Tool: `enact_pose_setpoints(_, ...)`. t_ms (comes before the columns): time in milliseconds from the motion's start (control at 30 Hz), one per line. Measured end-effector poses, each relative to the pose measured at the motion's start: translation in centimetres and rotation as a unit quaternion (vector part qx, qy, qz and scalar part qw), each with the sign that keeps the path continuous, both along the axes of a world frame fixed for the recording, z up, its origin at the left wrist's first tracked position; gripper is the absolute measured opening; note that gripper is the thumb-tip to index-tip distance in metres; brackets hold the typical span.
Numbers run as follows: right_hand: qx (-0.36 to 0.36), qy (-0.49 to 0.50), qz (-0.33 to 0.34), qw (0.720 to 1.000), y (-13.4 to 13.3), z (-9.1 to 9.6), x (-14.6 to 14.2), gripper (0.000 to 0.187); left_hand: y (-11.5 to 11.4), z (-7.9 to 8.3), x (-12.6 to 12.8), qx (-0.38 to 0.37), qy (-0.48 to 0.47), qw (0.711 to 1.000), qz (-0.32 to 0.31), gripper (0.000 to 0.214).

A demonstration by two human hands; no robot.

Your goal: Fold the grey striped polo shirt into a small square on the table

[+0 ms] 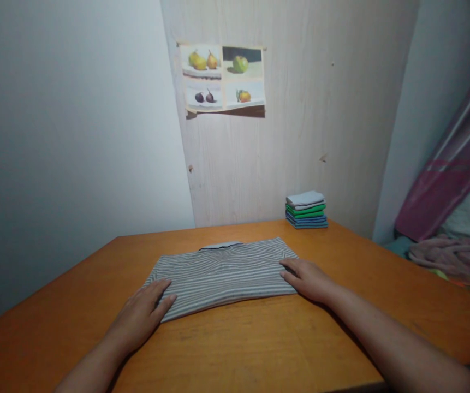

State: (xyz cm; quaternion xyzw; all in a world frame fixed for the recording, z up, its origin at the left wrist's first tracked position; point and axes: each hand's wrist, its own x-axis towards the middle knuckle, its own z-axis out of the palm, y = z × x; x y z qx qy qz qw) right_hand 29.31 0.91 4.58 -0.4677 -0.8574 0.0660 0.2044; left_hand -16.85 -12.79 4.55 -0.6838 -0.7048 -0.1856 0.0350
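A grey-and-white striped shirt [222, 278] lies folded into a wide, flat shape on the orange-brown wooden table [226, 355]. Its light collar [220, 246] shows at the far edge, and the near edge bows slightly. My left hand [147, 308] rests over the shirt's left end, fingers stretched out on the cloth. At the opposite end my right hand [306, 277] touches the fabric with its fingertips, fingers extended and apart. Neither hand grips the cloth.
A neat stack of folded clothes [306, 210], grey, green and blue, stands at the table's back right against the wall. Fruit pictures [223, 77] hang above. Beyond the right edge are a pink curtain-like sheet [443, 169] and a crumpled mauve cloth [451, 256].
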Motion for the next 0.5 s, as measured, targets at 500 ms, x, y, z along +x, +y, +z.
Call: enact_pose_setpoints(500, -0.027, -0.026, -0.091, 0.995, 1.3, 0.6, 2.6, 0.054, 1.5, 1.2, -3.2, -0.050, 0.028, 0.997, 0.046, 0.060)
